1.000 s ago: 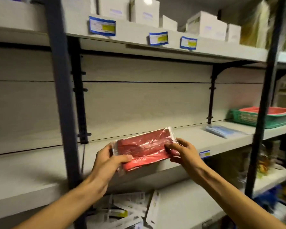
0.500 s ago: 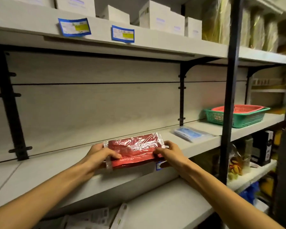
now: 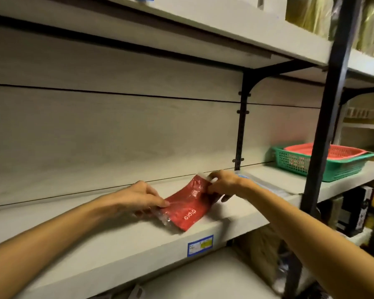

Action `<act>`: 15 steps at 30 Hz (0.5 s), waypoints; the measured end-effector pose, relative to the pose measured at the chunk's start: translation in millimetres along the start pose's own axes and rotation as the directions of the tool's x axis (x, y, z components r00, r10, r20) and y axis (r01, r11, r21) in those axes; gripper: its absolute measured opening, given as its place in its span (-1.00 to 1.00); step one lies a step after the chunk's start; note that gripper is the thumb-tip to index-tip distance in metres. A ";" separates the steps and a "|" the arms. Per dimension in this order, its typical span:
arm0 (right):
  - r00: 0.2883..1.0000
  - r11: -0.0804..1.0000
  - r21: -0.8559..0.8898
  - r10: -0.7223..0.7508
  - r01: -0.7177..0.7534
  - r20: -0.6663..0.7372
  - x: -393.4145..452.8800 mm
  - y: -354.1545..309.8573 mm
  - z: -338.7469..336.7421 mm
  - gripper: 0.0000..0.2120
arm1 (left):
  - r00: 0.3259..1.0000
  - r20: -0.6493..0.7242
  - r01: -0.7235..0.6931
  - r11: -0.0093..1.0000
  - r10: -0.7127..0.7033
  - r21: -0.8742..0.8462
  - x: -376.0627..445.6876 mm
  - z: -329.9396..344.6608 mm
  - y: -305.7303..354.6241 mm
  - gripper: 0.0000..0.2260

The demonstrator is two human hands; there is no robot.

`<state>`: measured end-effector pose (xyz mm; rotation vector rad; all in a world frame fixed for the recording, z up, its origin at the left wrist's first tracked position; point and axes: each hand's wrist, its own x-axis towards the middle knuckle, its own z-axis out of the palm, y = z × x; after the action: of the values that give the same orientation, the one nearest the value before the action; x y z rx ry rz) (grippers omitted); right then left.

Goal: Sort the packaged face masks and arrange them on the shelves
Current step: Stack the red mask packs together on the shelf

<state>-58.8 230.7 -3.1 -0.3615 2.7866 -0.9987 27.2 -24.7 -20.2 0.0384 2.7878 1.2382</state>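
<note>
Pinching opposite ends, the left hand [image 3: 144,196] and right hand [image 3: 221,183] are lowering the red plastic-wrapped mask packet [image 3: 187,205] diagonally onto the pale grey shelf [image 3: 117,240] at frame centre.

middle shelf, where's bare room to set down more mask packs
Bare board runs left of the left hand and behind the red mask pack to the back panel. Right is crowded: right hand, blue pack, green basket.

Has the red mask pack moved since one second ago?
Yes. The red mask pack, then held in front of the shelf's edge, now lies on the shelf, behind the blue label.
</note>
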 end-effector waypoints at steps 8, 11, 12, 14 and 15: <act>0.987 0.969 -0.242 -0.015 0.054 0.157 80.6 0.2 -6.0 -0.57 | 0.995 0.041 -0.096 0.922 0.087 0.376 42.1 27.3 9.9 -0.64; 0.986 0.963 -0.245 -0.077 0.113 0.149 96.4 3.4 -4.6 -0.55 | 0.998 0.014 -0.069 0.901 0.069 0.428 54.2 42.7 20.9 -0.61; 0.985 0.961 -0.243 -0.094 0.128 0.148 101.2 5.5 -4.8 -0.55 | 0.998 -0.002 -0.051 0.902 0.058 0.429 57.5 47.3 24.0 -0.60; 0.980 0.961 -0.229 -0.121 0.155 0.156 110.0 10.2 -5.1 -0.57 | 0.999 -0.036 -0.018 0.903 0.037 0.428 62.0 56.7 29.2 -0.59; 0.977 0.961 -0.218 -0.137 0.171 0.162 113.7 12.2 -5.6 -0.57 | 0.998 -0.056 -0.006 0.903 0.033 0.429 63.6 60.9 31.8 -0.60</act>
<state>-171.1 211.5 -14.4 -0.6646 2.7782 -0.6440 -30.8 45.5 -41.9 0.0585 3.0621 0.6104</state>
